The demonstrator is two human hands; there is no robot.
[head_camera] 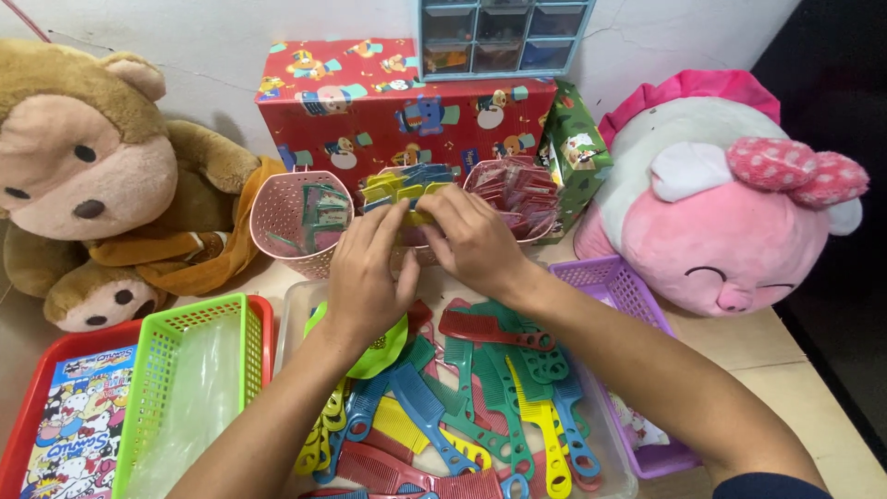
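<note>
Viewing: I am looking down through the head camera at both hands working over a table (pixel 785 370) crowded with baskets and toys.
Left hand: the left hand (pixel 367 268) is closing its fingers on a yellow comb packet (pixel 413 218), pinching the packet's left end.
Right hand: the right hand (pixel 471 236) is gripping the same packet from the right, its fingers curling over the top edge.
Packet location: the yellow comb packet is sitting at the mouth of the middle pink basket (pixel 407 185), which is holding more blue and yellow packets, just in front of the red gift box (pixel 370 102).
Neighbouring baskets: a pink basket (pixel 282 222) of green packets is standing to the left, and another pink basket (pixel 513 189) of red packets to the right.
Below the hands: a clear tray (pixel 291 305) is holding loose combs (pixel 480 397) in green, blue, yellow and red.
Sides: a green basket (pixel 185 370) is resting on a red tray (pixel 55 370) at the left; a purple basket (pixel 614 282) is lying at the right.
Toys: a brown plush monkey (pixel 92 176) and a pink plush (pixel 730 203) are flanking the scene.
</note>
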